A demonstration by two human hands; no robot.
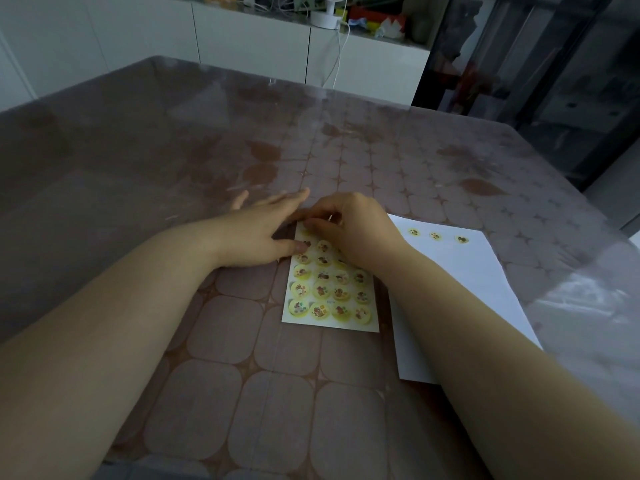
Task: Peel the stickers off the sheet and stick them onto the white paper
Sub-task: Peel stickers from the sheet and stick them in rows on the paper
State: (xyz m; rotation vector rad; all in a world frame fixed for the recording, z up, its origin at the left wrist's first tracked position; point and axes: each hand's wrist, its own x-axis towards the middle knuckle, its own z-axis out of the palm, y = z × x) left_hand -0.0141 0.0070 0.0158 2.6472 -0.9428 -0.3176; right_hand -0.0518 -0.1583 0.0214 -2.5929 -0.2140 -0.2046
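A sticker sheet (329, 292) with several round yellow stickers lies on the table in front of me. My left hand (256, 233) rests flat beside it, fingers spread, thumb pressing the sheet's upper left part. My right hand (349, 226) is curled over the sheet's top edge, its fingertips pinched together at a sticker there; the fingers hide whether the sticker has lifted. To the right lies the white paper (478, 292), with three yellow stickers (435, 235) in a row along its top.
The table (242, 375) has a brown patterned cloth under a glossy clear cover. White cabinets (242, 36) stand behind it with a small fan (327, 10) and clutter on top. A dark glass cabinet (536, 64) stands at the back right.
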